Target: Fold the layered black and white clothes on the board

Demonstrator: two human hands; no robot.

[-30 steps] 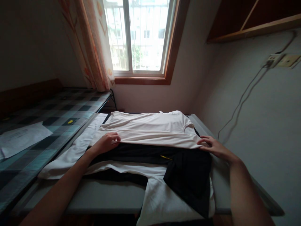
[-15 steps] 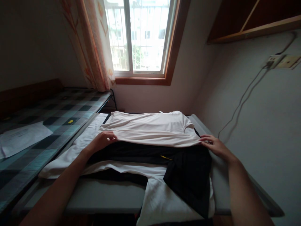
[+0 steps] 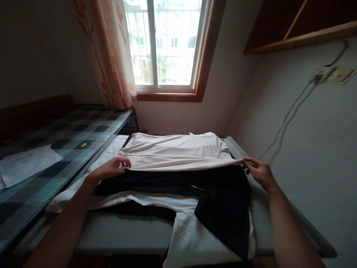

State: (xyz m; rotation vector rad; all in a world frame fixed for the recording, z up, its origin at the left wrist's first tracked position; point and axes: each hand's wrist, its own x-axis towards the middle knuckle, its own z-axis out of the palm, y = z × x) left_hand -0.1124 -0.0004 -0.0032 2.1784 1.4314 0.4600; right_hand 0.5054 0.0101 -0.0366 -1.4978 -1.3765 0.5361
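Note:
A white shirt [image 3: 178,147] lies across the far part of the grey surface, its near edge stretched straight between both hands. My left hand [image 3: 115,166] pinches that edge at its left end. At the right end, my right hand [image 3: 255,170] grips the edge's corner between thumb and fingers, slightly raised. Beneath and nearer to me is a black garment [image 3: 223,208] with a small yellow strip. Under it, another white garment [image 3: 192,234] spreads out, with one part hanging toward the front edge.
A bed with a checked mattress [image 3: 97,128] stands at the left, with a white sheet of paper [image 3: 30,163] on it. Behind are a window [image 3: 175,44] and a curtain [image 3: 107,56]. A cable [image 3: 284,119] hangs on the right wall below a socket [image 3: 322,74].
Both hands have moved a little outward. The shirt's near edge is now pulled straighter and tauter, and its right end is lifted slightly.

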